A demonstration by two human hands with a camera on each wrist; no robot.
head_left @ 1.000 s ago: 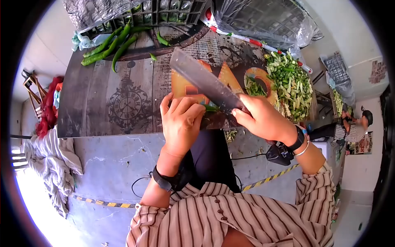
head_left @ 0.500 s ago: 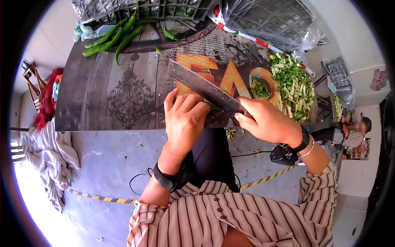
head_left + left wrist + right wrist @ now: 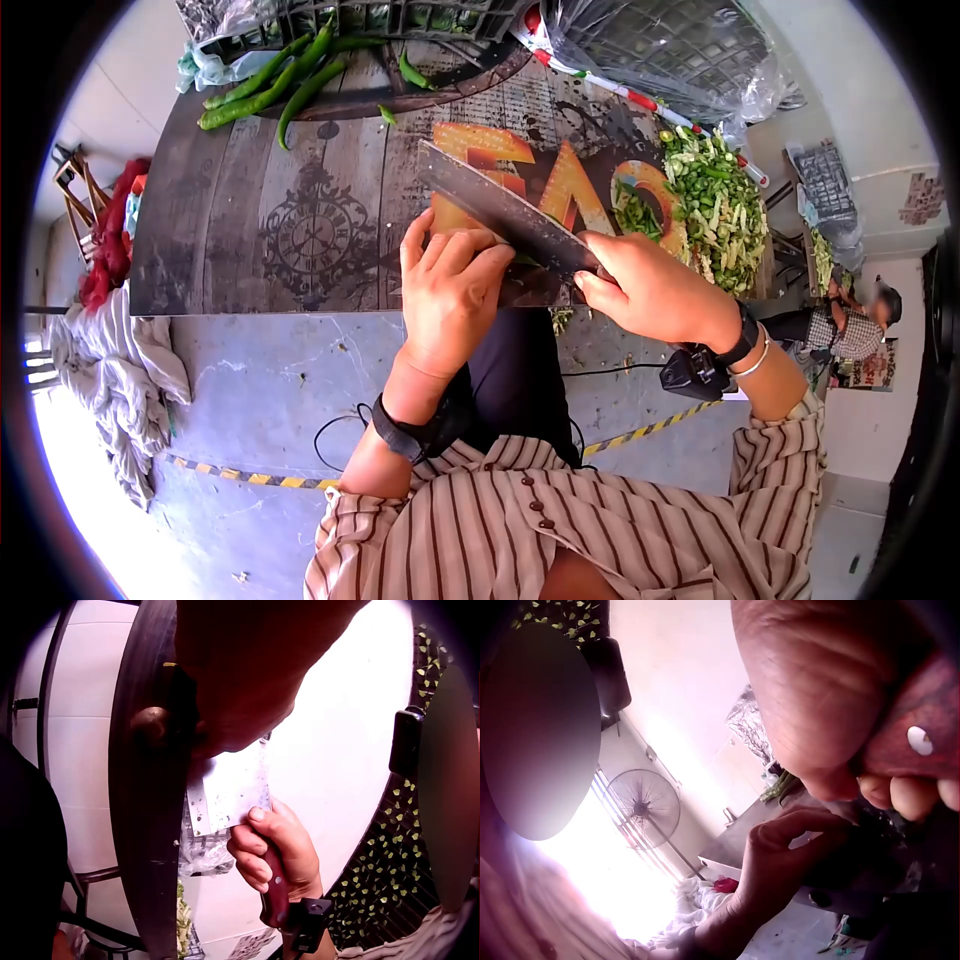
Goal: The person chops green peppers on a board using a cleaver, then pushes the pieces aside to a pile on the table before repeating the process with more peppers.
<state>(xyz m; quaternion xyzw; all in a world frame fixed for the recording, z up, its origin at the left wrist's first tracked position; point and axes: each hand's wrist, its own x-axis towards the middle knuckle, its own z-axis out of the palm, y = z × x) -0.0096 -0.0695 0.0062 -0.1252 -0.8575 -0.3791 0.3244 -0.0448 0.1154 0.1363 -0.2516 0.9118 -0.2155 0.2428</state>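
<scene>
My right hand [image 3: 655,290] grips a cleaver with a wide, speckled blade [image 3: 500,205] that slants up and left across the table's near edge. Its dark red riveted handle [image 3: 275,889] shows in the left wrist view. Beside the blade, my left hand [image 3: 452,290] holds a green chili pepper [image 3: 523,259] on the table with bent fingers; only a sliver of the pepper shows between fingertips and blade. A heap of sliced green peppers [image 3: 715,200] lies on the right, with a smaller pile of cut pieces [image 3: 637,215] to its left.
Several whole green chilies [image 3: 265,95] lie at the table's [image 3: 230,220] far left, near a plastic crate [image 3: 400,22]. Pepper bits [image 3: 412,72] lie right of them. A plastic-covered crate [image 3: 660,50] stands at the back right. Another person [image 3: 855,320] is farther right.
The cleaver blade has turned and come down beside my left fingertips, covering more of the pepper. My left hand stays in nearly the same place. The head view has shifted slightly.
</scene>
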